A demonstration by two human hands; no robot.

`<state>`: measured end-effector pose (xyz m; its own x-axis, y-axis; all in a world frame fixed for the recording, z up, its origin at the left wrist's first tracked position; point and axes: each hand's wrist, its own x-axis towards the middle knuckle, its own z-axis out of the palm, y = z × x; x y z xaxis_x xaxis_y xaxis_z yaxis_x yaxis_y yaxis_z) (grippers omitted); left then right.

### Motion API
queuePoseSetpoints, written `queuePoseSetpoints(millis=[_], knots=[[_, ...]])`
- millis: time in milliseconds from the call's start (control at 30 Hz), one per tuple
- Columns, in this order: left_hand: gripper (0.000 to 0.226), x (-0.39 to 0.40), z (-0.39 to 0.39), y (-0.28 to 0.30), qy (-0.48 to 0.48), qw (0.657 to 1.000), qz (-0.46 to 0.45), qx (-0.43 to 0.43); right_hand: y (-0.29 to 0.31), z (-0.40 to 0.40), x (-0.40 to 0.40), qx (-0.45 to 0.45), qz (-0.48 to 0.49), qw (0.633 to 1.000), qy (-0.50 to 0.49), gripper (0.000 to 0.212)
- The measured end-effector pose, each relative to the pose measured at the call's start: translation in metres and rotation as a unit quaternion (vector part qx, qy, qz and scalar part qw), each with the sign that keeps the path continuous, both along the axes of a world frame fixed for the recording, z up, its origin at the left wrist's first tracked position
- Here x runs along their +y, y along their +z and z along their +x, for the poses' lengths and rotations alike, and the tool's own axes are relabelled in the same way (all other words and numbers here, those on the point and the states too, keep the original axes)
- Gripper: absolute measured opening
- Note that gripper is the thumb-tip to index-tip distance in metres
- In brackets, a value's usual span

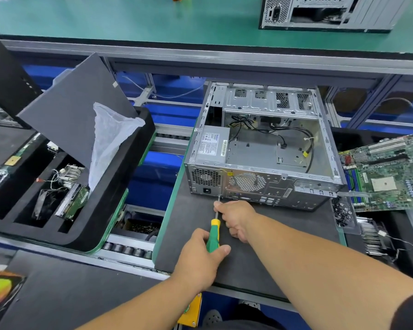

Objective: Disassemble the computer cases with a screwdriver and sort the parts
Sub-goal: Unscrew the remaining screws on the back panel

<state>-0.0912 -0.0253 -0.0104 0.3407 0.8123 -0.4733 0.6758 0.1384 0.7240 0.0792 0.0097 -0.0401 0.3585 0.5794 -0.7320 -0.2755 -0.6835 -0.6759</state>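
An open silver computer case (260, 148) lies on a dark mat (248, 253), its rear panel facing me. A grey power supply (212, 145) and black cables remain inside. My left hand (200, 256) grips the green-and-yellow handle of a screwdriver (214, 234). Its tip touches the rear panel's lower edge beside the power socket. My right hand (236, 219) pinches the metal shaft just ahead of the handle.
A removed motherboard (386, 172) lies at the right, with loose screws (342, 211) and a heatsink (372, 236) by it. A black sorting tray (119, 186) at the left holds a hard drive, wires, a plastic bag and a dark panel. Another case (324, 13) stands behind.
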Motion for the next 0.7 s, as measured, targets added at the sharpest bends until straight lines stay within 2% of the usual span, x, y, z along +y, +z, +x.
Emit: queuePoseSetpoints(millis=[67,133,200,267,333,400,500,633,700], knots=[[0.034,-0.001,0.001,-0.005,0.000,0.999,0.030,0.020,0.002,0.001,0.001,0.000,-0.010,1.000,0.005,0.035],[0.023,-0.003,0.002,-0.008,0.015,1.000,0.015,-0.002,0.005,0.001,0.000,0.006,-0.019,1.000,0.020,0.031],[0.023,-0.005,0.005,-0.005,0.099,0.986,-0.106,-0.086,0.007,0.001,-0.003,0.012,-0.021,0.998,0.050,0.025],[0.038,-0.001,0.006,0.000,0.208,0.923,-0.270,-0.179,0.009,0.002,-0.005,0.025,-0.020,0.996,0.083,0.017],[0.049,0.002,0.003,0.004,0.261,0.859,-0.371,-0.237,0.009,0.005,-0.006,0.041,-0.021,0.994,0.097,0.017],[0.053,0.003,0.003,0.005,0.260,0.840,-0.403,-0.254,0.008,0.005,-0.005,0.049,-0.027,0.994,0.093,0.020],[0.047,0.002,0.006,0.008,0.226,0.868,-0.377,-0.231,0.006,0.001,-0.004,0.039,-0.030,0.996,0.077,0.021],[0.043,-0.003,0.007,0.002,0.151,0.948,-0.247,-0.135,0.007,-0.005,-0.001,-0.007,-0.038,0.999,0.034,0.022],[0.039,-0.004,0.007,0.000,0.157,0.960,-0.207,-0.108,0.006,-0.007,0.001,-0.032,-0.031,0.999,0.008,0.026]])
